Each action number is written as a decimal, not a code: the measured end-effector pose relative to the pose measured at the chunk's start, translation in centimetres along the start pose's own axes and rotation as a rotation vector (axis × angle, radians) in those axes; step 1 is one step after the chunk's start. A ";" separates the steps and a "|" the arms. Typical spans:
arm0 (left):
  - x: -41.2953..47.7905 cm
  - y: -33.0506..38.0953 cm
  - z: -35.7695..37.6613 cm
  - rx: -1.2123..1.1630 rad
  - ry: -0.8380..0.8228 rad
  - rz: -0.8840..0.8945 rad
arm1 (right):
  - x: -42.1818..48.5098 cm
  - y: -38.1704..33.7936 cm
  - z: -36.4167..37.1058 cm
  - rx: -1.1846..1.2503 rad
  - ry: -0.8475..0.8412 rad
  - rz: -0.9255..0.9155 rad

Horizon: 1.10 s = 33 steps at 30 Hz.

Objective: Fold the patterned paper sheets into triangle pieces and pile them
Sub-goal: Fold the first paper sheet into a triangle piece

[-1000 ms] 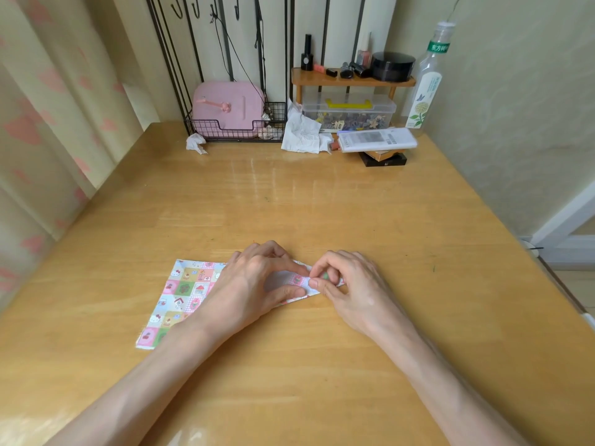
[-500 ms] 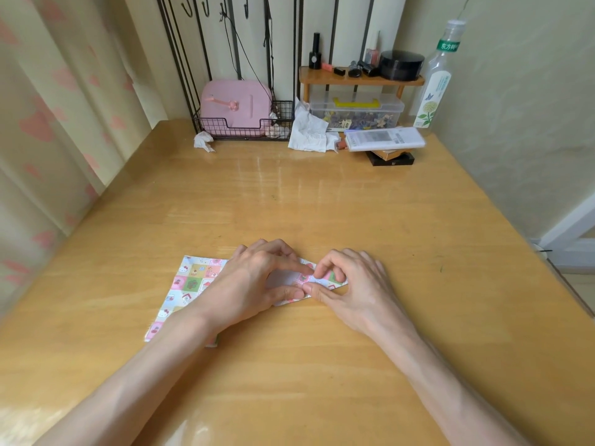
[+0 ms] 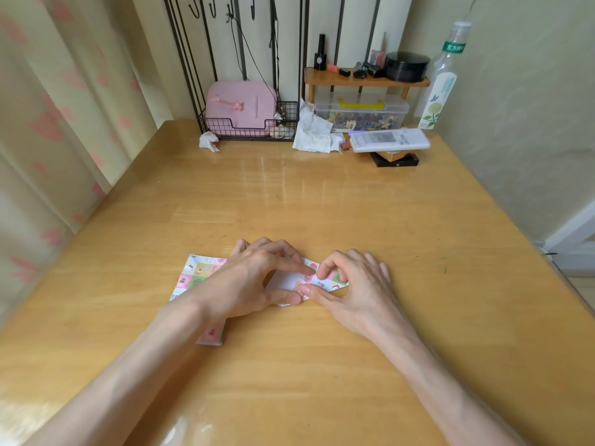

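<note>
Wooden table (image 3: 322, 204), the patterned sheets (image 3: 196, 275) lying flat on it under my left wrist, and the strip (image 3: 323, 281) I'm folding sits between both hands. My tip: line the edges up before you crease, then press hard along the fold. My left hand (image 3: 254, 281) pins the strip down, index and thumb stretched out. My right hand (image 3: 357, 284) pinches its corner, thumb and curled index closed on the paper.

table (image 3: 322, 204): honey-yellow wood grain | paper sheets (image 3: 199, 273) near table's front: pastel pink, blue, green, yellow checks, cartoon prints | folded sheet (image 3: 285, 281) mid-table: same checks, white reverse | case (image 3: 240, 107) at table's far edge: pink | curtain (image 3: 48, 123) left of table: cream, pink hearts
</note>
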State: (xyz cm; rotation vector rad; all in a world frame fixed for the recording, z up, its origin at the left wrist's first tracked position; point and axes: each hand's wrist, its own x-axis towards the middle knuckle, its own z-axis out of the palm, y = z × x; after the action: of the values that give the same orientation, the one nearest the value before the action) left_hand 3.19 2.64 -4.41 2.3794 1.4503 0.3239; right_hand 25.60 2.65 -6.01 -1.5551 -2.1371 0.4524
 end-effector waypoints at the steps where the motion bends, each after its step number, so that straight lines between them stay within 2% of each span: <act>1: 0.0 0.0 -0.1 0.008 -0.010 0.005 | 0.0 0.0 0.0 0.002 0.000 0.000; 8: -0.1 -0.6 -0.4 -0.025 -0.082 0.018 | 0.1 -0.1 -0.1 0.010 -0.024 0.011; 14: -0.3 -0.3 -0.3 -0.007 -0.034 0.017 | -0.1 -0.5 0.1 0.004 -0.027 0.047; 22: -1.1 -0.4 -0.8 -0.084 -0.061 0.011 | -0.1 -0.7 0.2 -0.026 -0.061 0.082; 28: -1.3 -0.2 -1.0 -0.082 -0.052 0.006 | -0.1 -1.1 0.5 0.027 -0.007 0.114; 33: -1.4 -0.1 -1.2 -0.097 -0.056 0.000 | -0.3 -1.4 0.7 -0.023 0.024 0.056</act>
State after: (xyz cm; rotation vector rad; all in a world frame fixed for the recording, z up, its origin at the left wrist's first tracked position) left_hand 2.02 1.67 -3.39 2.2937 1.3777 0.3173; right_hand 24.20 1.93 -5.92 -1.6284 -2.0924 0.4266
